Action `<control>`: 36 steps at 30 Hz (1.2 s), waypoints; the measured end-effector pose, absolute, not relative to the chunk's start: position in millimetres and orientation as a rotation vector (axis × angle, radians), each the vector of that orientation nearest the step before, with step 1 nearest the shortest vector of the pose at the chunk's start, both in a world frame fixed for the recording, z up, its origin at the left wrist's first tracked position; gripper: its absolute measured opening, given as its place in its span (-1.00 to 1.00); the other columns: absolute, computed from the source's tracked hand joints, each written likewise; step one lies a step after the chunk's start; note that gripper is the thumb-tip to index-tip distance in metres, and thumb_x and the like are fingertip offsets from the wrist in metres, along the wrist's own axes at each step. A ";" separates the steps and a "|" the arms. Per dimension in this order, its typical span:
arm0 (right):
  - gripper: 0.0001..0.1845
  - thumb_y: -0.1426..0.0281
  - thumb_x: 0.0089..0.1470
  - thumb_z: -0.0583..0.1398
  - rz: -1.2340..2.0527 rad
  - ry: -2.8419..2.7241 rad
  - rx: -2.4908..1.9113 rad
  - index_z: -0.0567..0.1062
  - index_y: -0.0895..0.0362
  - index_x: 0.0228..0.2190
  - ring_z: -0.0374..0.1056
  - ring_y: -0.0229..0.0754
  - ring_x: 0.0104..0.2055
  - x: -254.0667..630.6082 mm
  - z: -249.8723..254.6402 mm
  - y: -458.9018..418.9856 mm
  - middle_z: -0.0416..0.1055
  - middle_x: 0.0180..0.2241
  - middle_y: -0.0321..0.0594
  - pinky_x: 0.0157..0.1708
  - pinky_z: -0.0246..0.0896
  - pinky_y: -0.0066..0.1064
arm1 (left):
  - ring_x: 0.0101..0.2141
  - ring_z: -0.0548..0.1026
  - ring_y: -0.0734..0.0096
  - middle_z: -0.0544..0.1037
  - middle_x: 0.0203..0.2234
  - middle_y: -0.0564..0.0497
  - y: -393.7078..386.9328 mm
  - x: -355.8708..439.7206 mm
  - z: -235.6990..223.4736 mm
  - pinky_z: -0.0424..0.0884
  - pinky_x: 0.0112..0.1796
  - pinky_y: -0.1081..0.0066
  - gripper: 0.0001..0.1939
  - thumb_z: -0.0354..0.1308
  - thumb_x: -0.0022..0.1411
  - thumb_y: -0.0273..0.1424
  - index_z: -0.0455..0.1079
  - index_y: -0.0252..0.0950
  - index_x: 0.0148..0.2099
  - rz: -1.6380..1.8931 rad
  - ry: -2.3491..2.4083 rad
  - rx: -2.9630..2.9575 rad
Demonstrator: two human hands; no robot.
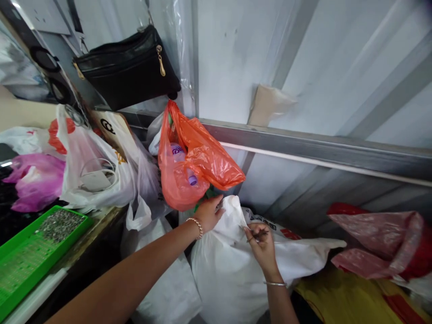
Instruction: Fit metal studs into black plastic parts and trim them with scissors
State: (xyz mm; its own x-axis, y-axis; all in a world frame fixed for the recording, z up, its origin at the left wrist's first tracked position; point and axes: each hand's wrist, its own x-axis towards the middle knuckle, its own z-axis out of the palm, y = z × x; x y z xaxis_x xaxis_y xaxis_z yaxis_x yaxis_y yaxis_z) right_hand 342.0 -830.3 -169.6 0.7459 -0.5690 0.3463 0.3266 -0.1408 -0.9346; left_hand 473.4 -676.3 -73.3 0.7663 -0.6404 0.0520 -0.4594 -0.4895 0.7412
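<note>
White Amid Orange, Green and Black

The sack (226, 279) is plain white. The carrier bag (216, 153) is see-through orange; the bottle (178, 153) has a purple cap (192, 180). The tray (84, 225) is bright green, the purse (124, 74) black with gold zip pulls (162, 66), the wall (232, 58) pale grey, the bundle (344, 294) yellow with red.

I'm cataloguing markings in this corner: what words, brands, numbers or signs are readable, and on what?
"@", or a similar black sign: on the pale bag below the black purse.
Purple lettering on the bottle in the orange bag: too blurred.
Dark print on the lettered sack: too blurred.
Orange mark on the white bag: too small.
No whole word is readable.
</note>
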 end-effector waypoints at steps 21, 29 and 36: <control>-0.30 0.21 0.08 0.22 -0.749 0.499 -1.764 0.11 0.05 0.18 0.14 -0.32 -0.60 304.3 -148.8 -788.2 0.42 -0.09 -0.05 -0.56 0.22 -0.41 | -0.53 0.41 0.51 0.54 -0.55 0.04 -643.9 457.4 -79.3 0.34 -0.42 0.49 -0.76 0.39 -0.17 -0.28 0.51 -0.30 -0.44 -0.490 0.005 1.453; -0.56 0.12 0.03 0.24 -0.277 0.413 -2.040 0.49 0.10 -0.11 0.20 -0.27 -0.60 275.6 -141.2 -749.4 0.47 -0.37 -0.21 -0.55 0.17 -0.44 | -0.45 0.47 0.45 0.55 -0.55 0.01 -625.3 463.4 -75.2 0.38 -0.38 0.46 -0.61 0.46 -0.33 -0.24 0.47 -0.34 -0.43 -0.531 0.115 1.396; -0.66 0.11 -0.01 0.26 -0.078 0.284 -2.013 0.51 0.13 -0.34 0.24 -0.24 -0.52 303.6 -103.7 -770.9 0.36 -0.55 -0.32 -0.53 0.12 -0.47 | -0.55 0.46 0.49 0.51 -0.59 0.08 -619.0 451.9 -69.8 0.36 -0.47 0.47 -0.59 0.41 -0.19 -0.28 0.45 -0.34 -0.25 -0.598 0.150 1.397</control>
State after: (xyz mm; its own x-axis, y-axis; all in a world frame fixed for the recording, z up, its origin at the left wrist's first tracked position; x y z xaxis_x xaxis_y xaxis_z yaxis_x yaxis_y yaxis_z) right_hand 303.6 -770.9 -103.7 0.9697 -0.2343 -0.0697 -0.1655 -0.4192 -0.8927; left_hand 451.9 -619.0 -69.8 0.8443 -0.3054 -0.4404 0.4769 0.0535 0.8773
